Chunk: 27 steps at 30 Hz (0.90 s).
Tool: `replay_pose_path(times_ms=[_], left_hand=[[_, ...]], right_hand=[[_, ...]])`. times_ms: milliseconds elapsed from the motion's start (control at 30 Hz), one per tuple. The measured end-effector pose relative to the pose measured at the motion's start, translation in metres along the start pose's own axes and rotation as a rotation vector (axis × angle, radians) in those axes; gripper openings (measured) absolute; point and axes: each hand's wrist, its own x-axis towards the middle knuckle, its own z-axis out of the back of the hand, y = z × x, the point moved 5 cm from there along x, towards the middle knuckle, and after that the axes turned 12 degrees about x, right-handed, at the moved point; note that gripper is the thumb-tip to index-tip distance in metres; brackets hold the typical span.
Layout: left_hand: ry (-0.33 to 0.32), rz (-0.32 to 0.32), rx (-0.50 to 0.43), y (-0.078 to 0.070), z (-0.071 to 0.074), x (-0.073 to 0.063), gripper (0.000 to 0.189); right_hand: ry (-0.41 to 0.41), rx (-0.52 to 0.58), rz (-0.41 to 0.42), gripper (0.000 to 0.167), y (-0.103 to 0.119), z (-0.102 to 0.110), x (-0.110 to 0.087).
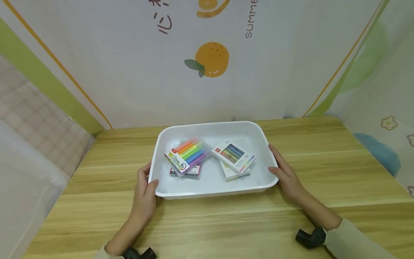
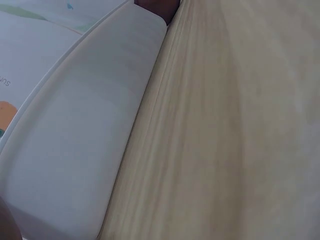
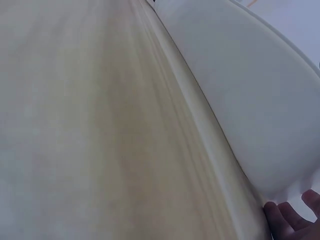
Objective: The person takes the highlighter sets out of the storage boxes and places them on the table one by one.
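Note:
A white plastic tray [image 1: 210, 126] sits on the wooden table [image 1: 226, 223]. In its left half lies a clear pack of bright highlighters [image 1: 187, 155], stacked on another pack. A white box of pens [image 1: 233, 154] lies to the right on a second box [image 1: 231, 174]. My left hand [image 1: 145, 190] grips the tray's front-left corner with the thumb over the rim. My right hand [image 1: 284, 172] holds the right rim, thumb on top. The wrist views are close-ups of the tray's outer wall [image 2: 75, 140] [image 3: 250, 100] against the table, and my right fingertips [image 3: 290, 220] show at its edge.
A white backdrop printed with an orange [image 1: 211, 59] stands right behind the table. The table's left edge [image 1: 69, 180] drops to a covered surface. Bare wood lies in front of the tray and to its right [image 1: 339, 158]. Black wrist mounts [image 1: 310, 237] sit at both forearms.

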Motion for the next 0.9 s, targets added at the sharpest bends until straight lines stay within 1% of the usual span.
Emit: replay_pose_path(times_ms=[167, 400, 633, 767, 900], left_hand=[[0.003, 0.004, -0.004, -0.0006, 0.0002, -0.0027, 0.057], [-0.014, 0.007, -0.019, 0.0007, -0.0002, -0.0011, 0.057], [-0.013, 0.007, 0.019, 0.0001, -0.0017, -0.0016, 0.058], [-0.014, 0.0, -0.001, -0.0018, -0.0017, -0.0013, 0.058], [-0.028, 0.001, -0.028, -0.0008, -0.001, 0.0001, 0.059]], right_hand=[[0.009, 0.026, 0.015, 0.066, 0.0, -0.0014, -0.0028], [0.004, 0.034, 0.023, 0.064, -0.0001, -0.0012, -0.0014], [0.009, 0.046, 0.021, 0.066, -0.0015, 0.0008, -0.0037], [0.007, 0.05, 0.023, 0.066, -0.0007, 0.0009, -0.0038], [0.012, 0.046, 0.024, 0.066, -0.0008, 0.0011, 0.0]])
